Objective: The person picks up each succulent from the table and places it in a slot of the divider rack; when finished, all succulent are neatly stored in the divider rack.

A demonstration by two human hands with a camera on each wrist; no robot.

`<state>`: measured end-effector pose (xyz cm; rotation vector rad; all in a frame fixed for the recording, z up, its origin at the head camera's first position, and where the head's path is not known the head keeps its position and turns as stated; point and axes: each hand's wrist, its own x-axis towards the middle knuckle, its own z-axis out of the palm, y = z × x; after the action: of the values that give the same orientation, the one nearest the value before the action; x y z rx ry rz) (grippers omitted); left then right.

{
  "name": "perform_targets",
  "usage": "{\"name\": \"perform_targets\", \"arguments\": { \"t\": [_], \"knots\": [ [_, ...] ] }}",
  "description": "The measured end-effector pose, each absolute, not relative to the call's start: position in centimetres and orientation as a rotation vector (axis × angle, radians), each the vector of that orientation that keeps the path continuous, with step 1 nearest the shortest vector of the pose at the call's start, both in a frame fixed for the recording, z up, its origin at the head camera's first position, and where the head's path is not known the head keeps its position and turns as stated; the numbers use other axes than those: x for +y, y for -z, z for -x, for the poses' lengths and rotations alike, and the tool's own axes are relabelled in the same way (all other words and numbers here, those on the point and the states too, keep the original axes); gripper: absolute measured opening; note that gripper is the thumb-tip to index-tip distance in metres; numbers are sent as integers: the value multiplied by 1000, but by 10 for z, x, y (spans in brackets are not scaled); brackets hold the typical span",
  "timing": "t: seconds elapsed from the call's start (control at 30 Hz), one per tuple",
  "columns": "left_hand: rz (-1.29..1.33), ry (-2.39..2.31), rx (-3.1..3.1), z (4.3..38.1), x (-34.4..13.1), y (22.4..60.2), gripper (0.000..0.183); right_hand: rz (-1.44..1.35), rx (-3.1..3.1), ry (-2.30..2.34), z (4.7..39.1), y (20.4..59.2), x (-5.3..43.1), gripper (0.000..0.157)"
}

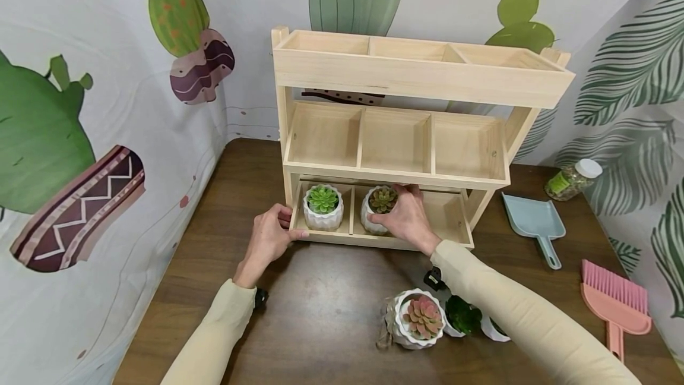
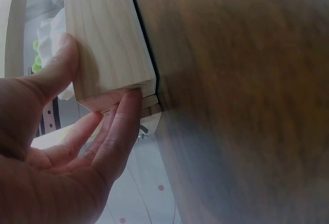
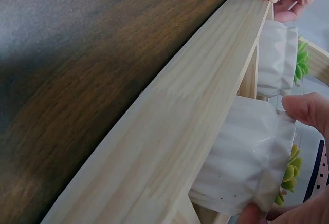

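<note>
Wood-grain tabletop (image 1: 320, 308) is spreading below, 1 potted pink succulent (image 1: 422, 318) sitting nearest. Farther in, the left hand (image 1: 269, 235) is gripping a corner of the bottom tray (image 1: 331, 239); the right hand (image 1: 407, 217) is holding a white pot (image 3: 241, 152) between thumb and fingers near its rim, in that tray's middle compartment. This pot is looking rigid and perhaps light — likely slippery and breakable, its ribbed sides offering the surest hold. Behind, 2 upper tiers (image 1: 417, 79) are rising before a cactus-printed backdrop (image 1: 251, 70).
</note>
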<state>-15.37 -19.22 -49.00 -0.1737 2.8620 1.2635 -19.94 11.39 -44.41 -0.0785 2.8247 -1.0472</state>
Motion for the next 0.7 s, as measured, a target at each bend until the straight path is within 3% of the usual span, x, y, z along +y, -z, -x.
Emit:
{"name": "perform_targets", "arguments": {
  "t": [0.7],
  "knots": [
    [196, -1244, 2863, 153, -192, 491, 55, 88, 2809, 978, 202, 444, 114, 97]
  ]
}}
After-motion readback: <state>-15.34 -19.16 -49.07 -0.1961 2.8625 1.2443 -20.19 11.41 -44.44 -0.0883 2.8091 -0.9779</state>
